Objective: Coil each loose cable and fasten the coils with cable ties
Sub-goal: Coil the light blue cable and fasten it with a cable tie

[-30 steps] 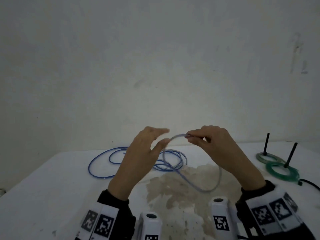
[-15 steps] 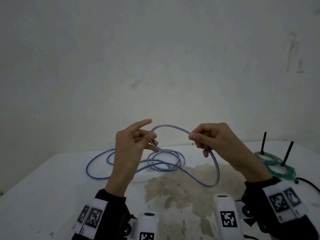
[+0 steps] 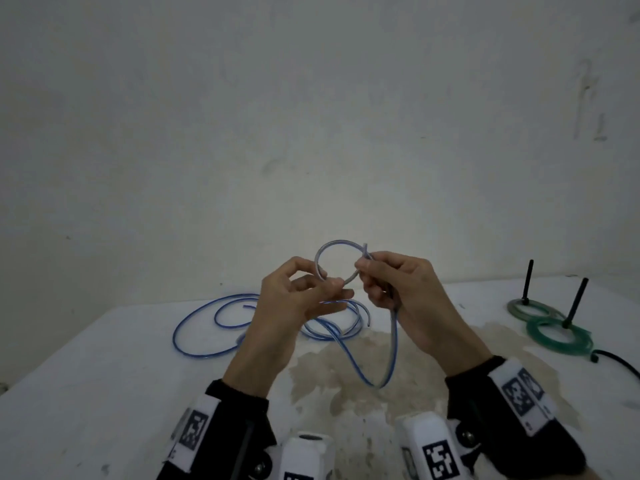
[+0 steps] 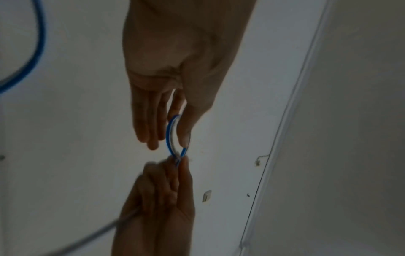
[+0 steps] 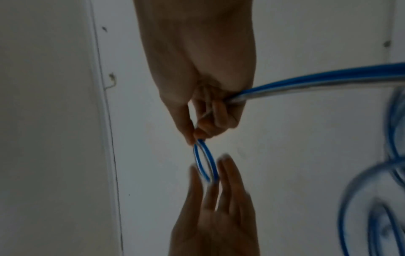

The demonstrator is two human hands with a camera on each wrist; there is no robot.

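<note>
Blue-striped cable (image 3: 332, 249) is pinched between thumb and forefinger of the right hand (image 3: 405, 292), a short free end standing up just above the fingertips. From that pinch a small loop is formed in the air, its lower side held between thumb and fingers of the left hand (image 3: 294, 303), whose remaining fingers are seen nearly straight in the left-wrist view. Below the right hand the cable is dropped in a long bend toward the near edge, then carried back to loose coils lying on the white table (image 3: 86, 393) behind the left hand. A brownish stain (image 3: 363, 368) is spread over the tabletop under the hanging bend. Well apart at the right, two green rings (image 3: 557, 336) are set around black upright pegs (image 3: 575, 303), with a black cord (image 3: 620, 362) lying beside them.
</note>
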